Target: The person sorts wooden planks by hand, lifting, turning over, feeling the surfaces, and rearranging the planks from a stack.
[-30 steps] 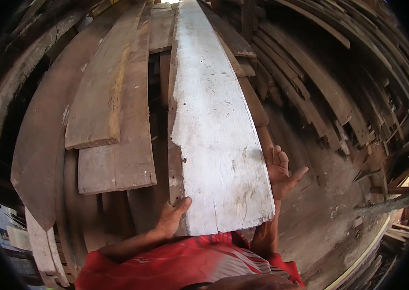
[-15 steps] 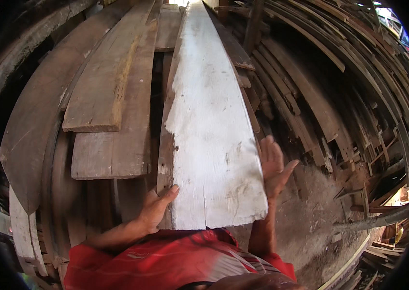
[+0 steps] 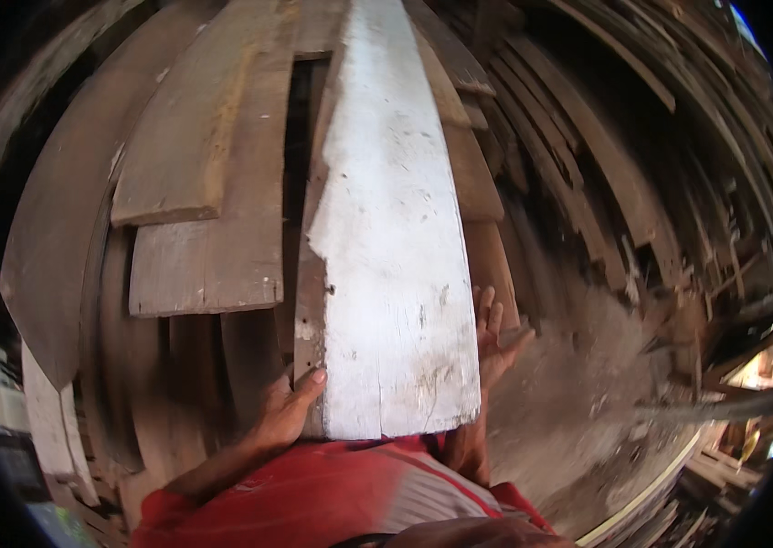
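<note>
In front of the red shirt [image 3: 313, 498], the white plank [image 3: 396, 256] lies lengthwise, left hand [image 3: 282, 411] clasping its left edge, thumb on top, right hand [image 3: 494, 356] splayed beside the right edge, contact uncertain.

Brown plank [image 3: 208, 269] beneath yellow-streaked plank [image 3: 176, 151]

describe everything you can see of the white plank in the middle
The white plank is long and flat, apparently wood, with worn white paint. A bare brown strip with small holes runs along its left side, meeting the paint raggedly. Dark marks, smudges and thin cracks show toward the near end. It stretches away from the person's red shirt. The left hand's thumb lies over its left edge; the right hand is spread at its right edge, contact unclear.
</note>
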The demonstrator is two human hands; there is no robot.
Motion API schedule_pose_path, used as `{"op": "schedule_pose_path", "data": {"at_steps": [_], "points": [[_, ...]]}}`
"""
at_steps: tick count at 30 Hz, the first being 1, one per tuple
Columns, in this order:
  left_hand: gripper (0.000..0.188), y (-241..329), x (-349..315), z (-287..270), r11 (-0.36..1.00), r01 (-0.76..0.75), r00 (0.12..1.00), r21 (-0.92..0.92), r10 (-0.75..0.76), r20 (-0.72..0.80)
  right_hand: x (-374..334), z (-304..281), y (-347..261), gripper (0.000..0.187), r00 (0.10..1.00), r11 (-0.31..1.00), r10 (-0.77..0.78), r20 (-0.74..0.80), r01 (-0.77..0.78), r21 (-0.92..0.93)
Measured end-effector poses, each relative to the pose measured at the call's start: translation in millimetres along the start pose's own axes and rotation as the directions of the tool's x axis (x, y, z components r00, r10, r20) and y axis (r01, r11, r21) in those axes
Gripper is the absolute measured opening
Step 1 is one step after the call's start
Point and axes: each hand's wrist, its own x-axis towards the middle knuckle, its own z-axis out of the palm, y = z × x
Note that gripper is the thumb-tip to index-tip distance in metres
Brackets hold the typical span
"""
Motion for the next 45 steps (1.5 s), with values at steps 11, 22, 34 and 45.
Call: {"op": "schedule_pose_path", "data": {"at_steps": [11, 22, 34, 45], "points": [[0.056, -9, 3, -7, 0.827, -0.050, 0.932, -0.559, 0.239, 0.271, 2, 73, -16, 0.077, 0.892, 0.879, -0.054, 0.448, 0.255, -0.402], [0.043, -13, 2, 0, 0.730, 0.033, 0.950, -0.683, 0.189, 0.248, -6, 38, -15, 0.064, 0.903, 0.856, 0.036, 0.428, 0.193, -0.479], [0.046, 2, -10, -26, 0.766, 0.194, 0.896, -0.612, 0.115, 0.428, -27, 81, -12, 0.073, 0.938, 0.956, -0.084, 0.336, 0.171, -0.240], [0.064, -4, -3, -17, 0.872, -0.204, 0.920, -0.445, 0.326, 0.216, -28, 69, -27, 0.063, 0.881, 0.844, -0.040, 0.471, 0.283, -0.457]]}}
